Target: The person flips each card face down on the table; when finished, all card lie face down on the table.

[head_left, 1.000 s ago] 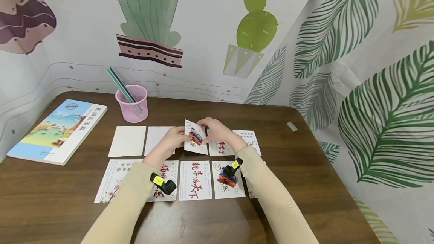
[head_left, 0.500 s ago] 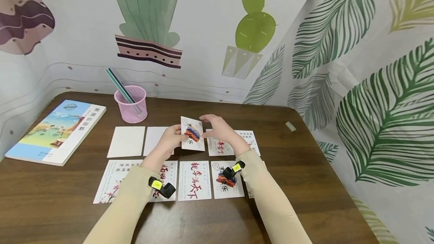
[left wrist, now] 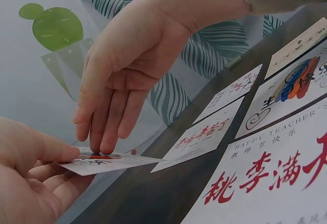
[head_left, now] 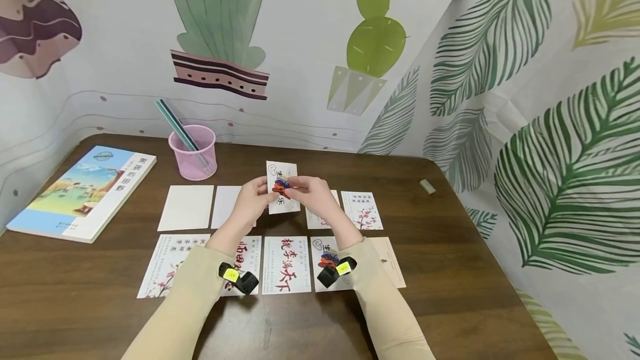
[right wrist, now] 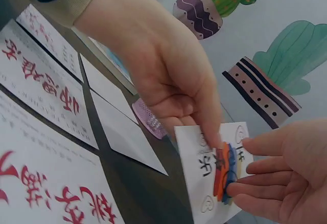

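"Where was the white paper card with the multicoloured print and black lettering (head_left: 286, 205)?"

"Off the dark brown wooden table (head_left: 450, 282), tilted, above the gap between a blank white card (head_left: 226, 204) and a white card with red brush characters (left wrist: 202, 139)."

"And the fingers?"

"The left hand (head_left: 248, 200) pinched one edge, thumb above, fingers beneath. The right hand (head_left: 316, 194) had its fingers extended, tips at the print; I couldn't tell how firmly they touched."

"Anything behind?"

"A pink mesh cup (head_left: 196, 164) with teal and dark sticks (head_left: 176, 125)."
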